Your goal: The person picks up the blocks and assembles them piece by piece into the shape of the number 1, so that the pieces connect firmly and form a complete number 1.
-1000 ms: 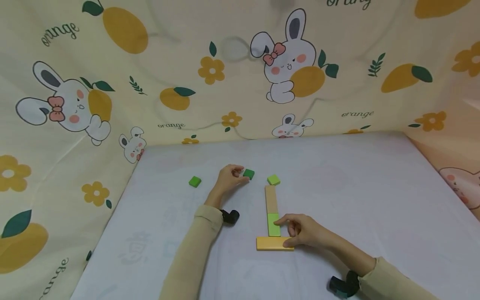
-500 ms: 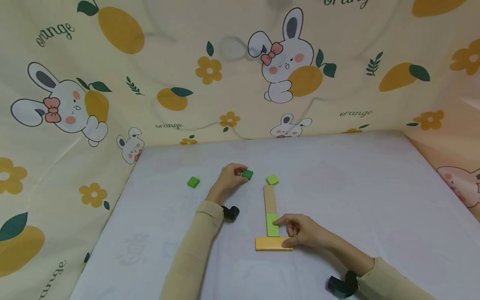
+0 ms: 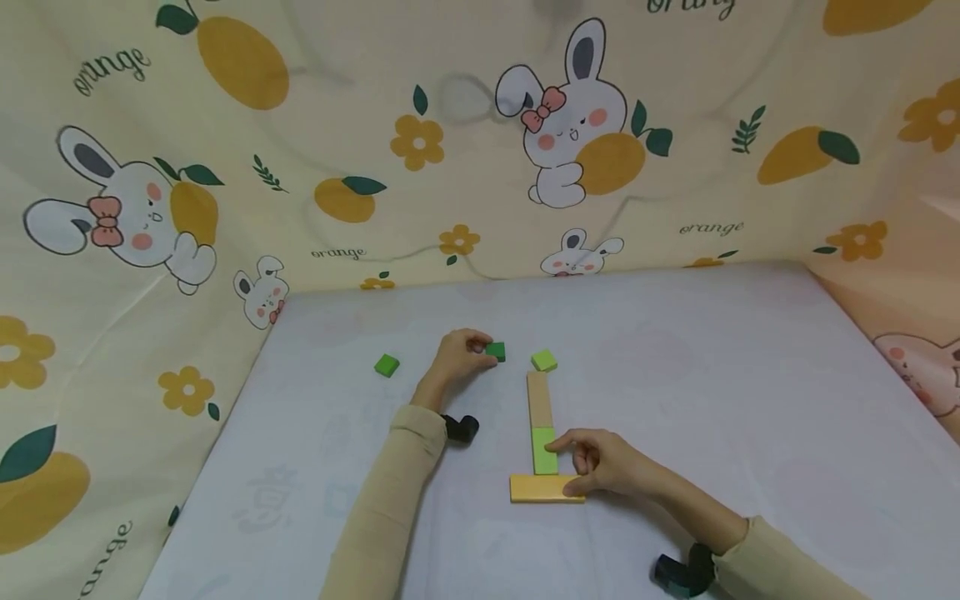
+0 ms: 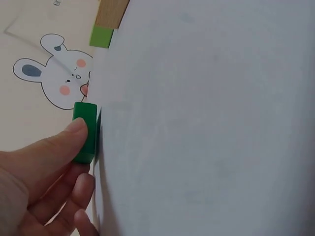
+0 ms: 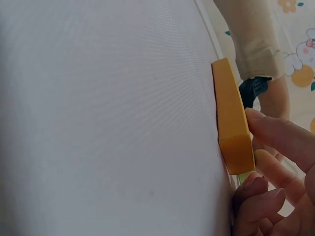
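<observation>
My left hand point(image 3: 459, 357) pinches a small dark green block point(image 3: 497, 352) between thumb and fingers; the left wrist view shows the thumb on the face of this block point(image 4: 87, 130). My right hand point(image 3: 615, 462) rests its index fingertip on a light green block point(image 3: 544, 454) and its thumb on the right end of an orange block point(image 3: 536, 488). Neither of those two is gripped. The orange block lies crosswise against the light green one's near end. Beyond the green one a plain wooden block point(image 3: 539, 400) continues the line.
A small lime green block point(image 3: 544, 360) sits turned at the far end of the wooden block. Another green block point(image 3: 387, 365) lies left of my left hand. The white tabletop point(image 3: 712, 367) meets a printed cloth point(image 3: 465, 167) at the back.
My left fingers have closed on the dark green block, which has turned from slanted to nearly square. My right hand has stayed on the light green and orange blocks.
</observation>
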`<state>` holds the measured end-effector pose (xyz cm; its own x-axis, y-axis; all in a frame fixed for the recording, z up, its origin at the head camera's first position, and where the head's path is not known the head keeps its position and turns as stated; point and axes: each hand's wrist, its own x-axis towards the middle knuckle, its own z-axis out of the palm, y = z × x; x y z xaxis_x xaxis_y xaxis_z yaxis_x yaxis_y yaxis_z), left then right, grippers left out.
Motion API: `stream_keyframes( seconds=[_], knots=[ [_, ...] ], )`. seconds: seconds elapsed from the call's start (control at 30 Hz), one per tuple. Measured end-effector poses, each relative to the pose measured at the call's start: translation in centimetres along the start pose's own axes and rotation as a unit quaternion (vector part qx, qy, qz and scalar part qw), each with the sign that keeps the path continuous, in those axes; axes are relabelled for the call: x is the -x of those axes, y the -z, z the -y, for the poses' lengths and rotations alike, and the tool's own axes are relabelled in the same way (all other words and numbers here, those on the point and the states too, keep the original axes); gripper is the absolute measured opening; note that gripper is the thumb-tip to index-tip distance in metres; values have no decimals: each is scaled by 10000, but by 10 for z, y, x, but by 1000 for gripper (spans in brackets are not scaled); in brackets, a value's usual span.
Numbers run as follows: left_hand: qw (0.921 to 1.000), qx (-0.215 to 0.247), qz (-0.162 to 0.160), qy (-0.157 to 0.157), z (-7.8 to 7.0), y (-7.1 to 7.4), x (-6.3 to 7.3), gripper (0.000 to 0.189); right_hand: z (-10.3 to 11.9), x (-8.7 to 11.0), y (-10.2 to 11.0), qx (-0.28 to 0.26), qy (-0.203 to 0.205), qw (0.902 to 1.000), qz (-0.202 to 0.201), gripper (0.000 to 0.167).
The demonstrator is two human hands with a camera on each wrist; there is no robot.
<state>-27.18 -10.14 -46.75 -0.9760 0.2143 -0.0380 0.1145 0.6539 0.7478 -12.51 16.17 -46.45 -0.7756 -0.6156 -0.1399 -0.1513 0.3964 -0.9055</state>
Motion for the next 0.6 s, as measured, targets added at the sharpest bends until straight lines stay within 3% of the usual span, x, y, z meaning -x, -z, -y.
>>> stream_keyframes(
  seconds=[0.6],
  knots=[
    [9991, 408, -24, 95, -14, -7, 16, 34, 0, 0, -1, -141, 118, 9998, 47, 51]
  ],
)
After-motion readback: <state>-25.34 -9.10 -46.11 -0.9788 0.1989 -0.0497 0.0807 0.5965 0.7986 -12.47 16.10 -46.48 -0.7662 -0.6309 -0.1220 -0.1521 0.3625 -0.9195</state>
